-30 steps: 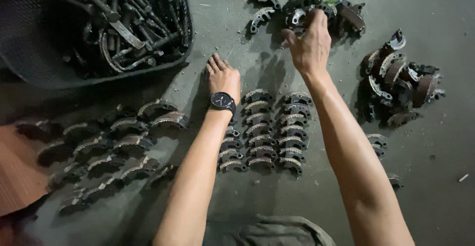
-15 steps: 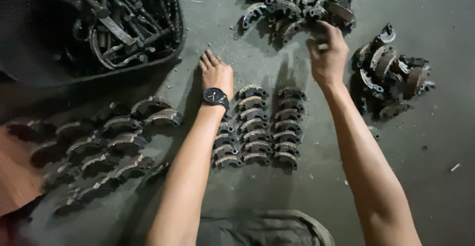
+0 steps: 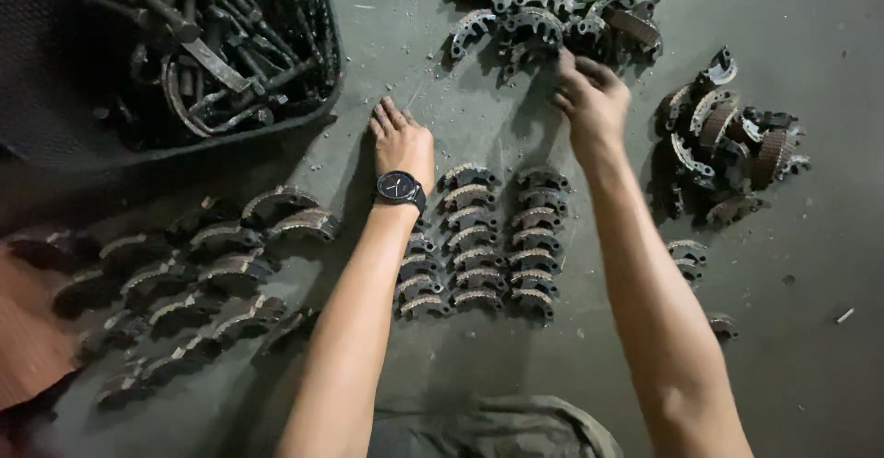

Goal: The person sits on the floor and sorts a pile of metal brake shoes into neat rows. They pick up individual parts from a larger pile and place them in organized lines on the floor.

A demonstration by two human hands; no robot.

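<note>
So, head view: left hand (image 3: pixel 402 143) lies flat on the grey floor (image 3: pixel 829 347), fingers spread, holding nothing, just beside the neat rows of brake shoes (image 3: pixel 483 242). Right hand (image 3: pixel 592 99) reaches the loose pile of brake shoes (image 3: pixel 543 16) up top, fingers curled; can't tell if they grip one. Black basket (image 3: pixel 55 117) sits top left.

Dim light falls on a gritty grey concrete floor (image 3: pixel 829 375), debris-speckled throughout.

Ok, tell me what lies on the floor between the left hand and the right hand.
In the head view, only bare grey floor with small debris lies between the left hand and the right hand; the neat rows of brake shoes sit nearer, below that gap.
</note>
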